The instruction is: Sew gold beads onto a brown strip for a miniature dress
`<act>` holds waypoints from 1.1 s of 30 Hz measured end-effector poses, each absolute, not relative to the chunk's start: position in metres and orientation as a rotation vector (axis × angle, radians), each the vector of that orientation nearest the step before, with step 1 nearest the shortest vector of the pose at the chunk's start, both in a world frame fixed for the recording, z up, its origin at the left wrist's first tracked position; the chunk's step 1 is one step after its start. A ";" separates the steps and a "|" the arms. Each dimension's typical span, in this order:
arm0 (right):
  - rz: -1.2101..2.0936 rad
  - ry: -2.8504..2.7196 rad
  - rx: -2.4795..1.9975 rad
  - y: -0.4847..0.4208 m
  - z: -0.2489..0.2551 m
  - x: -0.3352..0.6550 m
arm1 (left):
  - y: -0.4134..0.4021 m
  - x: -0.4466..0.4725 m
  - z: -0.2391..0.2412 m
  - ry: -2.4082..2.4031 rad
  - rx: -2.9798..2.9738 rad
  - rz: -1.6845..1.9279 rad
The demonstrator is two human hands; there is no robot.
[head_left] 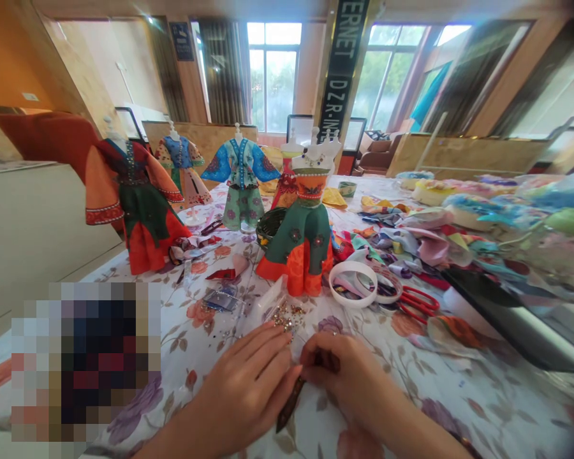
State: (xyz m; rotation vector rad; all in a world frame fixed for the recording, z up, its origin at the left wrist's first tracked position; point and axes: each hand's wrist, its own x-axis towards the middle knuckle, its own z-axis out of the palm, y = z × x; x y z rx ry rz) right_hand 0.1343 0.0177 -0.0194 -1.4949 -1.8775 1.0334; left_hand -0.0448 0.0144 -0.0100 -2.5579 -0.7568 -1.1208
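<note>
My left hand lies low over the flowered tablecloth, its fingers stretched out and side by side. Their tips reach a small pile of gold and clear beads or rhinestones. The left thumb is beside a narrow dark brown patterned strip, which looks like fabric and ends in a point. My right hand is closed, thumb and fingertips pinching the strip's upper end. Just beyond stands a small white dress form in an orange top and green-and-red skirt. Whether the left thumb presses the strip is unclear.
Several dressed doll forms stand farther back. A white ring, red-handled scissors and heaped fabric scraps lie to the right, with a dark tablet-like slab nearer. A clear packet lies left of the beads. A lower-left patch is pixelated.
</note>
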 end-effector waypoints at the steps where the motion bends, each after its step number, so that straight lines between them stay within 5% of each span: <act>1: 1.018 -1.882 -1.507 0.017 -0.019 0.134 | 0.015 -0.044 -0.011 -0.773 -2.561 -1.092; 15: 0.907 -1.963 -1.474 0.019 -0.019 0.136 | 0.015 -0.043 -0.019 -1.081 -2.937 -1.001; 33: 0.758 -2.060 -1.444 0.024 -0.031 0.147 | 0.013 -0.045 -0.018 -0.849 -2.804 -0.960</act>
